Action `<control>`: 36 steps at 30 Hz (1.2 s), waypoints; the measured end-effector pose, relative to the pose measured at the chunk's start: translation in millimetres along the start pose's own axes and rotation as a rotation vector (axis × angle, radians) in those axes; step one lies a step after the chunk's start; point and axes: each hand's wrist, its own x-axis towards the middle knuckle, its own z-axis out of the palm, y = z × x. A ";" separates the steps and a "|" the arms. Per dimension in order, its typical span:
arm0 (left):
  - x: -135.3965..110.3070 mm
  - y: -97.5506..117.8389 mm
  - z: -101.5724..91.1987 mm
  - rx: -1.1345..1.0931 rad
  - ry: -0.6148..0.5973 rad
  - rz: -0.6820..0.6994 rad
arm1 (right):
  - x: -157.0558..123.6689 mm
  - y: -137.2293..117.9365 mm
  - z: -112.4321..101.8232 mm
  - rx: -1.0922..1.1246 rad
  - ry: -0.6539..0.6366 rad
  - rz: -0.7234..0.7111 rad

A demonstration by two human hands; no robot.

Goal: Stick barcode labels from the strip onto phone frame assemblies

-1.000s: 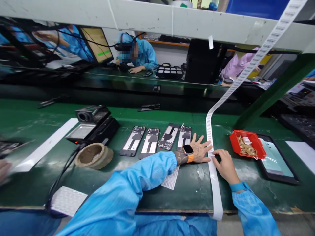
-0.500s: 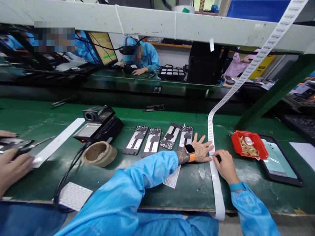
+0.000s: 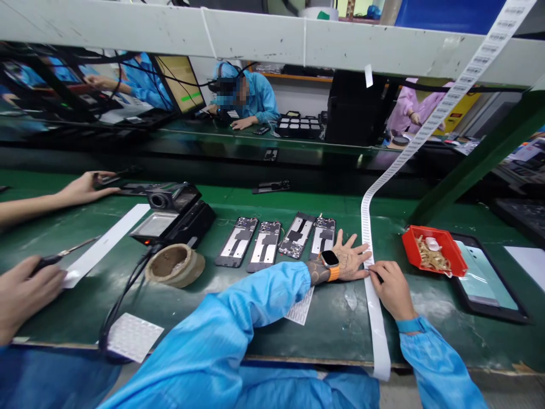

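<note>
My left hand (image 3: 349, 261) lies flat with its fingers spread, palm down on the bench, the fingertips touching a long white strip of barcode labels (image 3: 378, 329). Thumb and forefinger of my right hand (image 3: 394, 288) pinch at the right edge of that strip; whether a single label has come off between them is hidden. The strip runs down from the upper right, bends onto the bench and hangs over the front edge. Close behind my left hand lie several opened phones (image 3: 264, 245) with their insides showing. A sheet of small labels (image 3: 301, 309) is partly under my left sleeve.
Right of my hands are a red bin (image 3: 436, 250) of small tan parts and a tablet (image 3: 489, 284). On the left stand a soldering station (image 3: 174, 213), its cables and a clay pot (image 3: 174, 266). A co-worker's hand (image 3: 32, 292) holds a thin tool. A green post (image 3: 472, 153) slants at right.
The co-worker on the left has reached one hand away to a phone part farther back and keeps the tool in the other. My own hands have hardly moved.
</note>
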 end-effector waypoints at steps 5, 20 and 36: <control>-0.3 1.8 -3.4 -0.007 -0.010 -0.012 | 0.8 -2.1 -2.6 0.031 0.001 0.002; -3.3 4.3 -14.5 0.026 -0.041 -0.018 | 0.5 -1.3 -6.8 0.178 0.127 0.287; -4.6 -23.8 -57.3 -0.075 -0.032 -0.692 | -0.3 6.0 -9.1 0.412 0.216 0.503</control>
